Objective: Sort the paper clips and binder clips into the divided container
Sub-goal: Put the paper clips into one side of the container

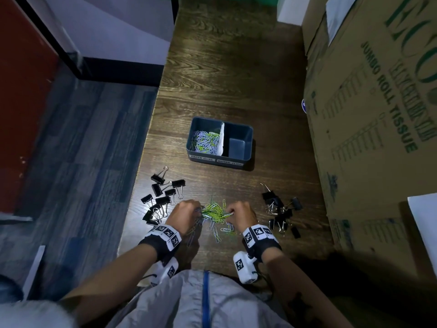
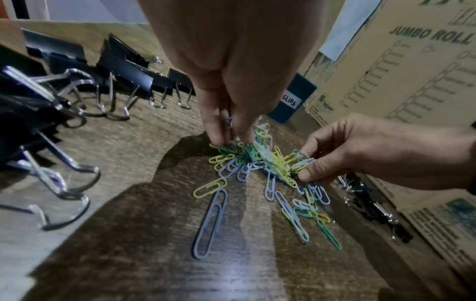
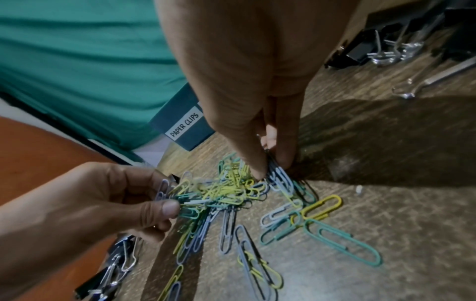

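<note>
A heap of coloured paper clips point(image 1: 214, 210) lies on the dark wooden table near its front edge. My left hand point(image 1: 186, 210) pinches clips at the heap's left side, and my right hand point(image 1: 238, 213) pinches clips at its right side. The left wrist view has my left hand point(image 2: 229, 130) above the paper clips point(image 2: 260, 160) and my right hand point(image 2: 309, 165) opposite. The right wrist view shows my right hand point(image 3: 270, 163) and left hand point(image 3: 165, 203) in the paper clips point(image 3: 226, 191). The blue divided container point(image 1: 249, 147) holds paper clips in its left compartment; its right compartment looks empty.
Black binder clips lie in a left group point(image 1: 162, 194) and a right group point(image 1: 281, 211). A large cardboard box point(image 1: 378, 114) stands along the table's right side. The table's left edge point(image 1: 142, 166) drops to the floor.
</note>
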Demonstrator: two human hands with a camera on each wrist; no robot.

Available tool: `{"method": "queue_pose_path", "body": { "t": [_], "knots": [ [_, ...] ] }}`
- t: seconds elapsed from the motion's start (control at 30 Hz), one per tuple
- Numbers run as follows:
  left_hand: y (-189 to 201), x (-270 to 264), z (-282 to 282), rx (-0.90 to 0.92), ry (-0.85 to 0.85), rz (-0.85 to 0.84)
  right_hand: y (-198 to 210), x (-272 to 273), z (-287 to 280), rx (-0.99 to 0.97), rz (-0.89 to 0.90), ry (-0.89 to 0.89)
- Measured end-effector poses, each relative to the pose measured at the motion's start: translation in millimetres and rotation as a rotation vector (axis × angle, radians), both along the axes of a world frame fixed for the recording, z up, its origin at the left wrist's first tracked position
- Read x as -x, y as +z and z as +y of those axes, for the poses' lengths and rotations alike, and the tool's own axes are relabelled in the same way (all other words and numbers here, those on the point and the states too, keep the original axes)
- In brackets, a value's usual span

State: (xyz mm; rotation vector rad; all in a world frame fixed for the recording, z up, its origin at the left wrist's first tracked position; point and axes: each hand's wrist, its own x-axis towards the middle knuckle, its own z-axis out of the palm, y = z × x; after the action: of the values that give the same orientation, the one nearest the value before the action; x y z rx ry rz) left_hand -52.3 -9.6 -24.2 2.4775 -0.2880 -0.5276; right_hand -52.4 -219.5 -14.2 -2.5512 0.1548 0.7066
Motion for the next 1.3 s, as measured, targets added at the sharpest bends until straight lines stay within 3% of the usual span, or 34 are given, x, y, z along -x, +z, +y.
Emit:
{"method": "queue_pose_path", "body": {
  "t": [0.3, 0.5, 0.67, 0.83, 0.93, 1.0, 1.13, 1.3],
  "knots": [
    [47.8, -32.5, 18.1, 0.093, -0.047, -0.194, 33.6, -8.1, -5.3, 0.003, -0.042, 0.037],
    [108.0, -94.7, 13.6, 0.225, 0.076, -0.330, 66.8, -28.0, -4.4, -0.070, -0.105, 0.005],
    [132.4, -155.8, 5.3, 0.215, 0.192, -0.387, 105.3, -63.4, 0.9, -0.146, -0.202, 0.040],
    [109.1, -171.9, -3.0, 0.161, 0.230, -0.217, 133.9, -112.6, 13.8, -0.156, -0.323, -0.001],
    [77.5, -141.0, -3.9, 0.098, 0.246, -0.313, 145.0, -142.2, 27.7, -0.142, -0.399, -0.033],
    [56.4, -112.1, -7.1, 0.029, 0.176, -0.309, 146.8, -158.9, 37.0, -0.136, -0.413, -0.066],
    [22.3, -59.1, -17.6, -0.060, 0.040, -0.076, 144.3, -174.4, 43.3, -0.110, -0.402, -0.017],
    [4.2, -23.3, -24.0, -0.283, -0.209, 0.098, 110.7, -142.5, 29.6, -0.187, -0.471, -0.015]
  ]
}}
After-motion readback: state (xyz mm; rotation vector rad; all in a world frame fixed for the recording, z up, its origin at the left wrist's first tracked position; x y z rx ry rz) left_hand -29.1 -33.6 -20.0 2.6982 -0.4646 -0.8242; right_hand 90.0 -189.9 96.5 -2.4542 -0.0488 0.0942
